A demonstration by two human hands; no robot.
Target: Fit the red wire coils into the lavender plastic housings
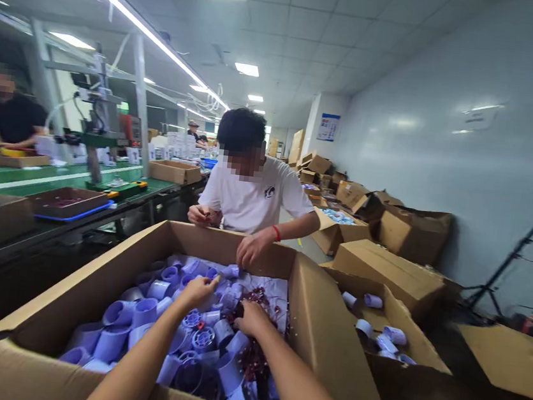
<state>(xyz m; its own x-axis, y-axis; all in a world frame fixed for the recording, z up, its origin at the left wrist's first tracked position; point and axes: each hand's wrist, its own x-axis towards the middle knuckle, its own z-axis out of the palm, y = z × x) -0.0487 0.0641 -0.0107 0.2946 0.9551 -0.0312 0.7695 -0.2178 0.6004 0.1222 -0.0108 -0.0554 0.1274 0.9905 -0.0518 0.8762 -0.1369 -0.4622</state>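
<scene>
Pinched between the left hand fingertips: something small, too tiny to tell what, held over the big cardboard box. Right hand curled down into a tangle of dark red wires, whether gripping any, cannot tell. Inside the box: a heap of pale blue plastic cylinders (too many to count). Across the far rim, a co-worker's hand reaching in. To the right, a smaller box holding about six cylinders.
</scene>
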